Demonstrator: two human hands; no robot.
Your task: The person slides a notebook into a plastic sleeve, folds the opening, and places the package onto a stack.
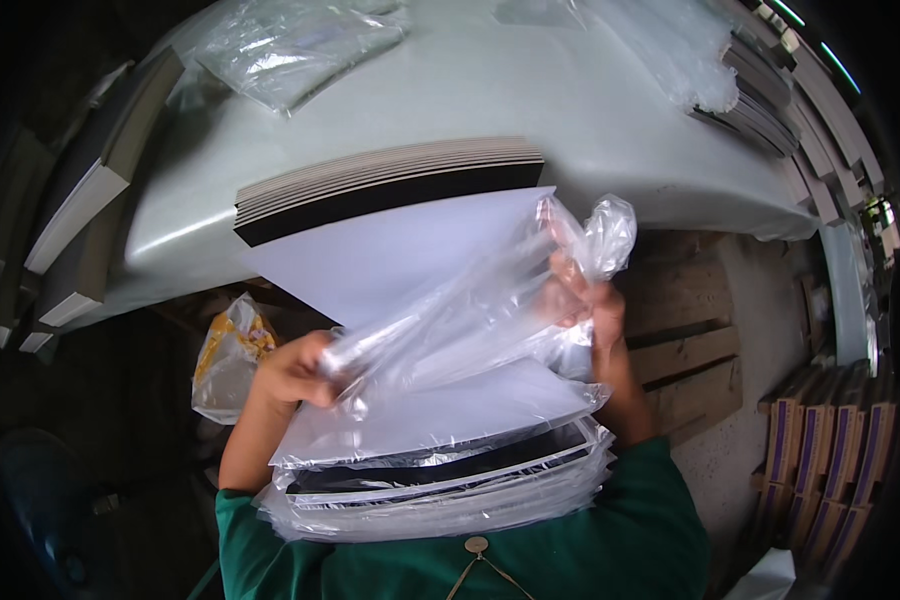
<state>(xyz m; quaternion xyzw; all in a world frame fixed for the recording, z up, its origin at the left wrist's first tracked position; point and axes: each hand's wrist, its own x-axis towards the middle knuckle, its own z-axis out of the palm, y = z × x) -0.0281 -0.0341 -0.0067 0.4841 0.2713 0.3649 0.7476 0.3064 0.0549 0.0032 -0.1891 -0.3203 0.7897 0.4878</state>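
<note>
Clear plastic bag (440, 320) spans the space between the person's two bare hands, drawn out in a slanting band of creases in front of the chest. The left hand (300, 370) has its fingers curled in tightly, grasping the bag's lower left end. At the upper right end, the right hand (580, 295) is wrapped in film, some fingers showing blurred through it; whether they pinch the bag or spread inside it, I cannot tell. A crumpled bunch of the same film puffs out just beyond that hand.

Behind the bag, a smooth white sheet (380, 260) slopes down from a stack of grey-edged boards (390, 180) with a black face at the front, set at the near edge of the tabletop (450, 110). Below the hands, against the green shirt (410, 572), sits a pile of film-wrapped flat packs (440, 515), white and black layers showing through the shiny wrapping.

On the far left of the tabletop lies a loose transparent sleeve (290, 50), near thick grey blocks (100, 190) at the left side. More film (660, 50) spreads at the upper right, reaching the dark board stacks (770, 110) there. A bag with yellow print (232, 360) is just beside the left hand. Right of the body are a wooden pallet (685, 340) and upright brown cartons with purple stripes (830, 450).
</note>
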